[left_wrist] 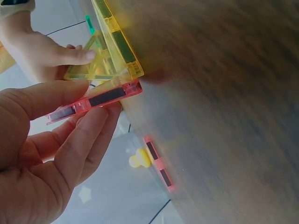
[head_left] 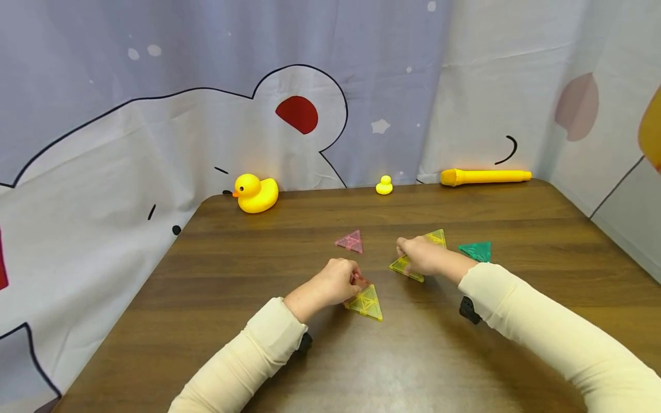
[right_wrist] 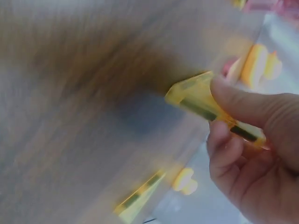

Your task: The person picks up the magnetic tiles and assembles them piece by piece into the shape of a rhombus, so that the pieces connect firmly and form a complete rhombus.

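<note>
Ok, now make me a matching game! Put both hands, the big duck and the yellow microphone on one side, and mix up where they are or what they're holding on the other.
1. left hand
2. big duck
3. right hand
4. yellow microphone

A. pinching a yellow triangle
B. at the back right of the table
C. pinching a red triangle
D. at the back left of the table

Pairs: 1-C, 2-D, 3-A, 4-B
</note>
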A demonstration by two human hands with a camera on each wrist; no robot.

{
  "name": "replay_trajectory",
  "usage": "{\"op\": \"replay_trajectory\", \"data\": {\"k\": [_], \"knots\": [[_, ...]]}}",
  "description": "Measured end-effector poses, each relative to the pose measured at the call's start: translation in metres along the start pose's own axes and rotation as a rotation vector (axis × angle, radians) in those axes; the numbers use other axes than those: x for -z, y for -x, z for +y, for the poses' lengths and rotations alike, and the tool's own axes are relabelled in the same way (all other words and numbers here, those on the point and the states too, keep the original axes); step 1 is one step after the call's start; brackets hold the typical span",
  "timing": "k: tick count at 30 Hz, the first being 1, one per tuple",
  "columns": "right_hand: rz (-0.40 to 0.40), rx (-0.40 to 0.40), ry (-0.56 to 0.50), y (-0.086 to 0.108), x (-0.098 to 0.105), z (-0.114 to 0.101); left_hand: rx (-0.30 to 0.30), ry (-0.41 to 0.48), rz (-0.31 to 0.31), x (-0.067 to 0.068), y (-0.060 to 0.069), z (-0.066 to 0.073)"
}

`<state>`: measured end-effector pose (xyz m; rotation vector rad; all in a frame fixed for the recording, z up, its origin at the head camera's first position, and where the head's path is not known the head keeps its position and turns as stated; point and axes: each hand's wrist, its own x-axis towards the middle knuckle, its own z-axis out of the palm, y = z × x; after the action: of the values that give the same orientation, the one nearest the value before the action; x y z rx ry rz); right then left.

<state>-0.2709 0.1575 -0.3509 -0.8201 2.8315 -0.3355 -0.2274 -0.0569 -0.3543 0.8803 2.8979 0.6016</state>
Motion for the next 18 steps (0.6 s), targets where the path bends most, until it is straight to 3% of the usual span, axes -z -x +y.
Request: {"op": "replay_trajectory", "data": {"k": [3, 7, 18], "knots": [[0.068, 0.072, 0.022, 0.008, 0.000, -0.012, 0.001, -0.009, 0.005, 0.000, 0.000, 0.000], [0.120, 0.108, 0.006, 0.018, 0.002, -0.023, -0.004, -0.016, 0.010, 0.001, 0.001, 0.001], [0.175, 0.164, -0.040, 0.032, 0.004, -0.038, 0.030, -0.025, -0.014, 0.002, 0.002, 0.003]]}}
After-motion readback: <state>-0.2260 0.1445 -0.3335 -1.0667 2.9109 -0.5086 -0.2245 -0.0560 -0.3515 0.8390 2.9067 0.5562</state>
